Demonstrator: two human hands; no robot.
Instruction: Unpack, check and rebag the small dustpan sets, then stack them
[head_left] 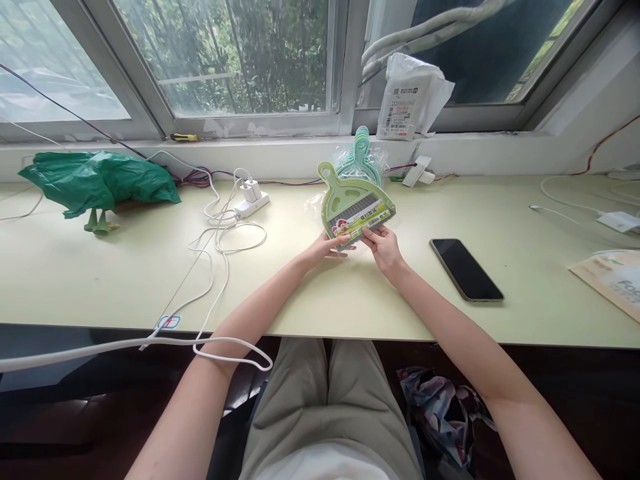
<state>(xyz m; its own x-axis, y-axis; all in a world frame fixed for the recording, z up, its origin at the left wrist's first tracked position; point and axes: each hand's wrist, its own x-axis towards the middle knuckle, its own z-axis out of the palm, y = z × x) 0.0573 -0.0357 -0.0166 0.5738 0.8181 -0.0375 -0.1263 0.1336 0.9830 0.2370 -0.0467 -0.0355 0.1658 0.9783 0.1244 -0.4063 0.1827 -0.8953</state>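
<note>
A green dustpan (pixel 334 193) with a small brush set in it and a printed label (pixel 364 217) is tilted up above the table, its handle pointing away toward the window. My left hand (pixel 327 249) grips its lower left corner, thumb on the front and fingers beneath. At the lower right edge, my right hand (pixel 384 249) pinches it between thumb and fingers. Just behind stand several more dustpans (pixel 361 157), teal and nested together in clear plastic wrap against the sill.
A black phone (pixel 467 270) lies to the right. White cables (pixel 220 240) and a power strip (pixel 253 203) spread on the left, one cable crossing my left forearm. A green plastic bag (pixel 105 180) sits far left. A white packet (pixel 405 107) stands on the sill.
</note>
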